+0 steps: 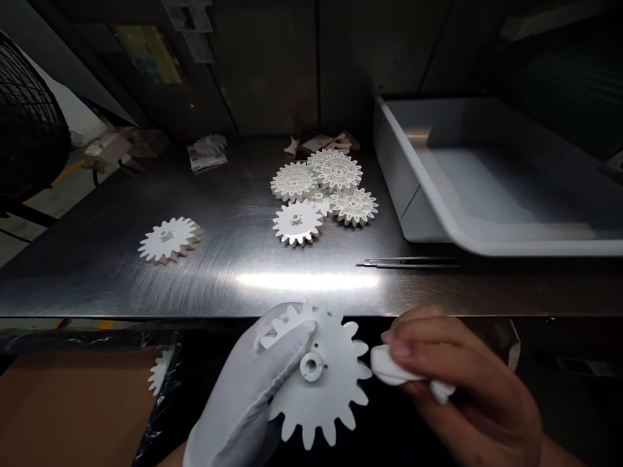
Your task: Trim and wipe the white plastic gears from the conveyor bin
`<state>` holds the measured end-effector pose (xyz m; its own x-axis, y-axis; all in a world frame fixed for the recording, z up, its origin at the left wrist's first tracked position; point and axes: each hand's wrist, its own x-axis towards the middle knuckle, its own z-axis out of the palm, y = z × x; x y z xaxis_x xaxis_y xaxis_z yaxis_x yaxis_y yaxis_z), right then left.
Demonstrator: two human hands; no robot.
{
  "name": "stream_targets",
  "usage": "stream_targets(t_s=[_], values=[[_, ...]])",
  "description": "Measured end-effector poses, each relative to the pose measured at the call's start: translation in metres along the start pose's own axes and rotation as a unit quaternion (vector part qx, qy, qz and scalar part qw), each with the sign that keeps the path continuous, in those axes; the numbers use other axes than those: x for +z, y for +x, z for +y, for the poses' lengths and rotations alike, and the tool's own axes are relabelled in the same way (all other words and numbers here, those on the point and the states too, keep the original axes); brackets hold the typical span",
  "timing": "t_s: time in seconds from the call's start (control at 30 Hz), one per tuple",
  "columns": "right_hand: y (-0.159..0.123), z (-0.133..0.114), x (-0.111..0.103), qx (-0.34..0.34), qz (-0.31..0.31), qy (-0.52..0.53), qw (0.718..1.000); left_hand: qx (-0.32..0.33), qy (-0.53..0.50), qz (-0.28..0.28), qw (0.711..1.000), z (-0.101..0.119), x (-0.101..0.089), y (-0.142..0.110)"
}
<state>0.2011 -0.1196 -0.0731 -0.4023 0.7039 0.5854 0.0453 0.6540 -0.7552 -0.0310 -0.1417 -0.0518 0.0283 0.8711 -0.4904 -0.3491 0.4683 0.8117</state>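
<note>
My left hand, in a white glove, grips a white plastic gear by its upper left side. The gear has a small raised central hub and pointed teeth. My bare right hand pinches a folded white cloth against the gear's right teeth. On the steel table, a loose group of several white gears lies at the middle, and a single gear rests on another to the left.
A large white plastic tray stands at the table's right, with metal tweezers in front of it. Papers and scraps lie at the back. A black mesh fan stands far left, and cardboard lies below the table edge.
</note>
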Motion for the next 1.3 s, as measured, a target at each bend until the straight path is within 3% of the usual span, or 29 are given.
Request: stream_targets(t_s=[0.1, 0.23, 0.37, 0.5, 0.7, 1.0, 1.17, 1.3], values=[[-0.002, 0.007, 0.009, 0.003, -0.022, 0.012, 1.000, -0.023, -0.020, -0.018, 0.999, 0.008, 0.014, 0.001], [-0.010, 0.017, 0.013, 0.066, -0.035, -0.003, 0.997, 0.003, -0.059, -0.017, 0.998, 0.013, 0.021, 0.003], [-0.015, 0.016, 0.008, 0.055, 0.015, -0.030, 0.998, 0.024, -0.100, -0.031, 0.994, 0.012, 0.024, 0.006], [-0.011, 0.011, 0.008, 0.040, 0.009, -0.012, 0.999, 0.043, -0.117, -0.052, 0.991, 0.013, 0.026, 0.007], [-0.008, 0.007, 0.009, 0.072, 0.044, 0.041, 0.996, 0.033, -0.062, -0.021, 0.997, 0.012, 0.024, 0.003], [0.007, 0.005, -0.005, 0.078, 0.094, -0.010, 0.993, 0.012, 0.001, -0.025, 1.000, 0.009, 0.023, -0.004], [0.022, 0.003, -0.007, 0.066, 0.052, -0.036, 0.996, -0.018, -0.017, -0.063, 0.998, 0.011, 0.020, 0.000], [0.033, 0.006, -0.006, 0.066, -0.052, -0.070, 0.994, -0.013, -0.034, -0.062, 0.997, 0.011, 0.019, 0.003]])
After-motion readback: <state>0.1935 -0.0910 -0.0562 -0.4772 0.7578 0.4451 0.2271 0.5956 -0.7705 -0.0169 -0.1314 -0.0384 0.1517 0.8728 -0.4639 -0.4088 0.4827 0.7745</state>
